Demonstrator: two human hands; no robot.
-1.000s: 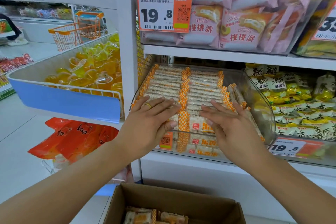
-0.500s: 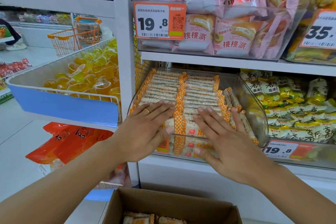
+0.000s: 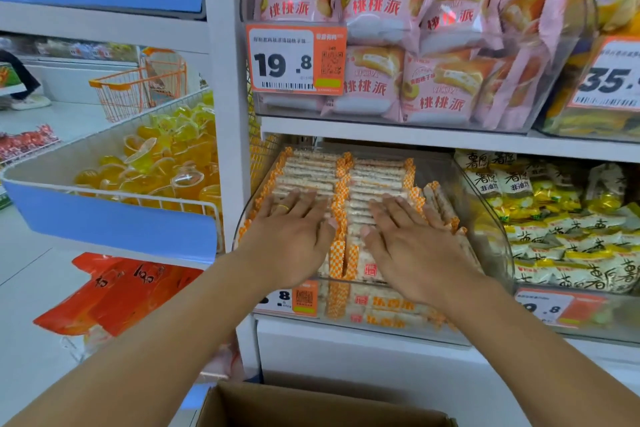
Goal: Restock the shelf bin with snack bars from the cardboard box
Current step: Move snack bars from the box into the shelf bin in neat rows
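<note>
white shelf unit filling most of the view, clear bins on every level. top bin stuffed with pink cake packs, orange 19.8 price tag clipped on the front. off to the left, blue-fronted wire basket of yellow jelly cups. right side, yellow-green snack bags. middle level: clear shelf bin, packed with two neat rows of snack bars in orange-checkered wrappers. cardboard box down at the bottom edge, open, insides out of view. left hand flat on the left row, fingers straight and slightly spread, gold ring on one. right hand flat on the right row, fingers straight and fanned, gripping nothing.
</note>
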